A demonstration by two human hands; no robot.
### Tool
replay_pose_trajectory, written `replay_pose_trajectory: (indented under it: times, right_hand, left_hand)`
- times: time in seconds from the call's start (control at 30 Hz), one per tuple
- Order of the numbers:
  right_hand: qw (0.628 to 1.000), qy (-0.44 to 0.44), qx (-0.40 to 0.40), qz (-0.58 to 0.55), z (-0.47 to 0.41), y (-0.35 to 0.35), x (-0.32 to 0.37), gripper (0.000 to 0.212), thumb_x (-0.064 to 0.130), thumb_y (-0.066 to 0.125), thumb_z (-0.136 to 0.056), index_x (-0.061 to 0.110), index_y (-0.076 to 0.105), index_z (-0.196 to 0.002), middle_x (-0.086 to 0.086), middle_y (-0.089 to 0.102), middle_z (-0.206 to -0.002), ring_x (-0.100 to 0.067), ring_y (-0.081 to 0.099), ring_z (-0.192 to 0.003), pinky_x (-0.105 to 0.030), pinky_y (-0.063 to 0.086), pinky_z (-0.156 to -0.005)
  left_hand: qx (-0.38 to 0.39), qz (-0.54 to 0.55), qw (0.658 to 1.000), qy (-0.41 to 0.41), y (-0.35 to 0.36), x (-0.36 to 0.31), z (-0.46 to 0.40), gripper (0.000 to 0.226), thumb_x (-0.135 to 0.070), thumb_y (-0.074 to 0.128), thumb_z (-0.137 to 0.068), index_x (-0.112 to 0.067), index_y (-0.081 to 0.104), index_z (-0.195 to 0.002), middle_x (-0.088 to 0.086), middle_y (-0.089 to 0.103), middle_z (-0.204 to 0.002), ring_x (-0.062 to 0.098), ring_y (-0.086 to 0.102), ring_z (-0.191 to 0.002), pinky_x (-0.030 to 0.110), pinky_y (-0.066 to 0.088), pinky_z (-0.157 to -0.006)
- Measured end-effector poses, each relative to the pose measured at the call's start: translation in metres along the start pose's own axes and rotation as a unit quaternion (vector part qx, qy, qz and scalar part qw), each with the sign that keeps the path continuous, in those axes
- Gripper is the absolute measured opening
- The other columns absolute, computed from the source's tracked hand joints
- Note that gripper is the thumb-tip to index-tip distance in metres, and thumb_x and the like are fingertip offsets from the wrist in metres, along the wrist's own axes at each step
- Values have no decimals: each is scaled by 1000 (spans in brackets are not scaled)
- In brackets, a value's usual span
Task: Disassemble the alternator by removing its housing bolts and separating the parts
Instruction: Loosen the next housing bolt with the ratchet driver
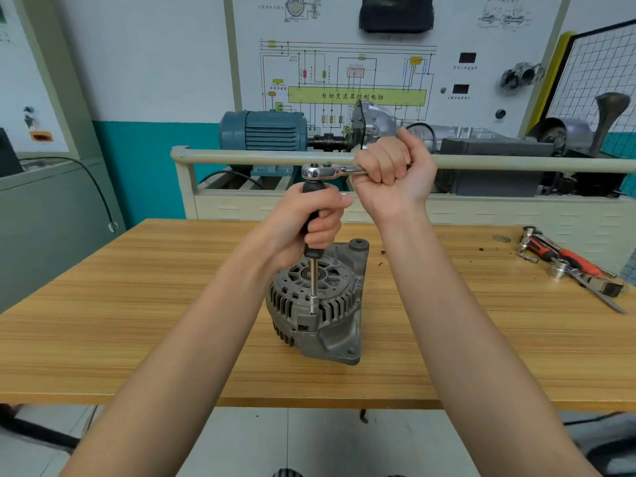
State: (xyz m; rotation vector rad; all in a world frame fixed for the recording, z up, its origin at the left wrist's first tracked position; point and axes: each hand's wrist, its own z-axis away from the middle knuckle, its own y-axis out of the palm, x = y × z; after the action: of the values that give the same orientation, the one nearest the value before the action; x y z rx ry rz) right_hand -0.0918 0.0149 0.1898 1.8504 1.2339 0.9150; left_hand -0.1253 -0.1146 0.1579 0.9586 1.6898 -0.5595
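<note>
Alternator (318, 301) stands end-up near the middle of the wooden table (137, 321), its housing still together. A socket extension (314, 287) drops onto a housing bolt at the rim — the left hand (309, 222) wraps its black grip, the right hand (392, 173) is fisted round the ratchet (327, 172) handle above. Best to keep the extension plumb and press down while swinging, or the socket may slip off. Spare tools (568, 266) lie far right.

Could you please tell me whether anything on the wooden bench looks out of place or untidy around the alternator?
Only small things: dark specks of debris lie on the wooden table behind the grey metal alternator, and loose sockets and red-handled tools sit in a jumble at the right edge. The alternator itself stands upright and looks undamaged.
</note>
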Motion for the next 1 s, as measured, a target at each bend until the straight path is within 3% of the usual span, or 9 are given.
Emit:
replay_pose_trajectory:
  times: [0.17, 0.33, 0.4, 0.5, 0.57, 0.63, 0.7, 0.87, 1.0]
  right_hand:
    - [999, -35, -7, 19, 6, 4, -2, 51, 13, 35, -89, 16, 33, -38, 4, 22, -31, -10, 17, -26, -20, 17, -35]
    - [971, -159, 68, 166, 35, 17, -20, 57, 10, 30, -97, 19, 35, -41, 6, 24, -33, -9, 13, -33, -21, 17, -40]
    - [921, -262, 122, 260, 45, 20, -35, 48, 3, 36, -90, 19, 37, -45, 6, 27, -36, -7, 19, -34, -22, 17, -44]
    - [792, -415, 179, 410, 57, 17, -54, 36, 0, 42, -84, 26, 40, -59, 11, 39, -52, -5, 29, -40, -22, 24, -48]
    - [761, -434, 196, 440, 61, 17, -59, 27, 5, 42, -83, 27, 43, -67, 11, 43, -58, -5, 32, -43, -22, 26, -50]
    - [786, -413, 198, 415, 59, 19, -55, 25, 6, 43, -82, 26, 44, -66, 13, 40, -53, -4, 30, -41, -22, 24, -50]
    - [841, -358, 190, 359, 53, 21, -47, 34, 2, 44, -81, 24, 44, -54, 11, 34, -42, -4, 26, -36, -21, 21, -47]
    - [966, -134, 103, 194, 27, 17, -16, 55, 12, 35, -92, 20, 37, -38, 8, 25, -32, -7, 16, -31, -20, 19, -38]
    - [1000, 2, 8, -18, 3, -1, -4, 53, 15, 36, -88, 13, 34, -35, 8, 12, -36, -9, 6, -36, -19, 15, -37]
  left_hand:
    - [-90, -19, 995, 24, 6, 4, -1, 49, 0, 48, -91, -16, 27, -49, -5, 23, -36, 7, 16, -29, 13, 13, -36]
    - [-215, -50, 974, 51, 16, 5, -2, 47, 3, 50, -88, -17, 28, -51, -5, 23, -37, 10, 16, -31, 14, 14, -38]
    - [-257, -59, 963, 51, 21, 6, -5, 44, 3, 50, -87, -17, 31, -53, -6, 26, -38, 10, 18, -32, 15, 15, -38]
    - [-299, -105, 947, 47, 25, 7, -7, 37, -1, 52, -90, -15, 39, -59, -5, 37, -43, 9, 31, -40, 20, 24, -43]
    - [-292, -112, 949, 47, 24, 8, -6, 33, -4, 52, -92, -16, 40, -62, 0, 40, -52, 14, 34, -50, 23, 26, -47]
    - [-258, -91, 961, 50, 19, 8, -2, 36, 0, 52, -89, -17, 39, -59, -1, 37, -49, 14, 31, -45, 20, 25, -45]
    - [-200, -62, 976, 51, 12, 7, 1, 43, 4, 54, -85, -17, 37, -52, -4, 32, -41, 10, 25, -35, 17, 22, -38]
    - [-83, -58, 994, 32, -2, -2, 4, 33, -8, 62, -76, -15, 45, -49, 1, 41, -44, 16, 34, -40, 23, 32, -43]
    - [-4, -44, 999, 24, -2, -4, 3, 30, -11, 59, -78, -15, 47, -51, 2, 45, -44, 15, 38, -38, 22, 34, -43]
